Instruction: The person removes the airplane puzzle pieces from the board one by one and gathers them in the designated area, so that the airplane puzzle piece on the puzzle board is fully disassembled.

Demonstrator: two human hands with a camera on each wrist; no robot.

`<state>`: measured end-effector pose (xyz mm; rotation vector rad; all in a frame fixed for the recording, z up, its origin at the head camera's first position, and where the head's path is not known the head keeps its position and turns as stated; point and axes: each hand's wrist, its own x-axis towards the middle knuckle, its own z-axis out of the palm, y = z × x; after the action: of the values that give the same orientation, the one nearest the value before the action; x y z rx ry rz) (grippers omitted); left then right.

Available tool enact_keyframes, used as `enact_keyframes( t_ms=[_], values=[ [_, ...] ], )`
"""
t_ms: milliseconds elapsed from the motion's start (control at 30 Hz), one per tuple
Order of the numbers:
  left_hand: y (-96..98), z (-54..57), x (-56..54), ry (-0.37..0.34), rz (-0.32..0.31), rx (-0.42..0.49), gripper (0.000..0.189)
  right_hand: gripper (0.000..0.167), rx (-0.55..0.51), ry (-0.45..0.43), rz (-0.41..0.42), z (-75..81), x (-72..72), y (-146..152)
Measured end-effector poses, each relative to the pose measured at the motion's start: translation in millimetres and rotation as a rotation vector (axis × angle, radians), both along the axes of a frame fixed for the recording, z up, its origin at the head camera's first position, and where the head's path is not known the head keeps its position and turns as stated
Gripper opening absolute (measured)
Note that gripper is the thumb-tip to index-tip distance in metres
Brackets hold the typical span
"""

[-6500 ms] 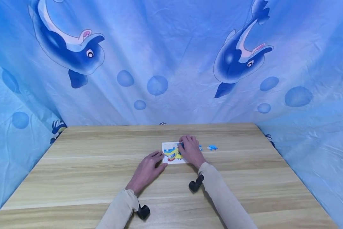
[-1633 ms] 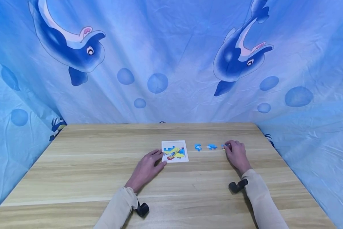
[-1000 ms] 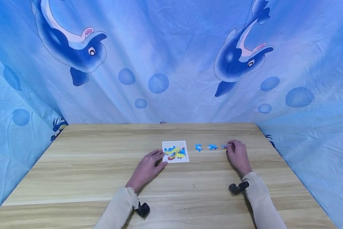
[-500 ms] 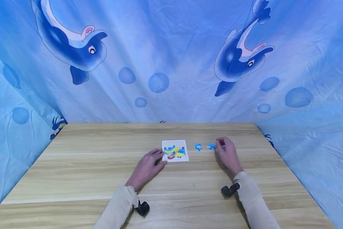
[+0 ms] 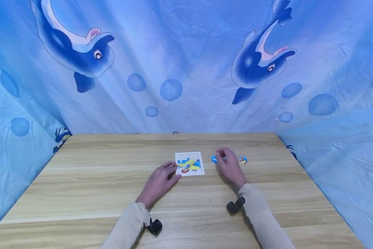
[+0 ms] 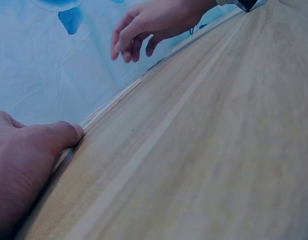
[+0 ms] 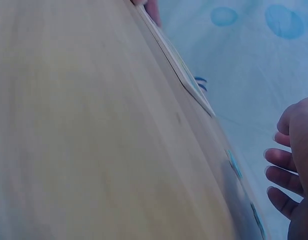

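Observation:
A white-framed jigsaw puzzle board (image 5: 190,174) with a yellow airplane picture lies mid-table; its upper part is unfilled. My left hand (image 5: 159,183) rests at its left edge, fingers and thumb touching the frame with relaxed fingers. In the left wrist view the thumb (image 6: 64,134) lies straight against the edge. My right hand (image 5: 229,166) hovers over the loose pieces, fingers loosely bent and holding nothing visible. A blue puzzle piece (image 5: 214,159) shows left of its fingertips. Another puzzle piece (image 5: 243,160), blue with red and yellow, lies to its right. The middle piece is mostly hidden beneath the hand.
The wooden table (image 5: 111,152) stretches to a blue dolphin-printed curtain (image 5: 198,69) behind and at both sides. Black wrist cameras sit on both forearms, the right one (image 5: 235,206) just above the tabletop.
From the rightmost piece, my right hand has moved left across the row to near the leftmost piece, uncovering the right one. Since the oldest frame it has left the board. The left hand stays.

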<state>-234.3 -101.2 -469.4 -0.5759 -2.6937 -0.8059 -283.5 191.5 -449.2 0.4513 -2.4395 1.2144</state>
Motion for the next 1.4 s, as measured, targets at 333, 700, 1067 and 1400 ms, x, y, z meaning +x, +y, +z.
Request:
enact_keyframes(
  t_ms=[333, 700, 1067, 1400],
  values=[
    [-1.0, -0.6, -0.4, 0.029, 0.0, 0.007, 0.048, 0.02, 0.025, -0.04, 0.054, 0.6, -0.3, -36],
    [-0.7, -1.3, -1.8, 0.032, -0.008, 0.003, 0.047, 0.022, 0.069, -0.102, 0.101, 1.1, 2.7, -68],
    [-1.5, -1.9, -2.9, 0.058, -0.023, -0.011, 0.049, 0.023, 0.179, -0.097, 0.126, -2.9, 1.5, -86],
    [-1.2, -1.6, -3.5, 0.059, -0.026, -0.024, 0.049, 0.021, 0.311, -0.037, 0.132, -8.4, -0.7, -100]
  ],
)
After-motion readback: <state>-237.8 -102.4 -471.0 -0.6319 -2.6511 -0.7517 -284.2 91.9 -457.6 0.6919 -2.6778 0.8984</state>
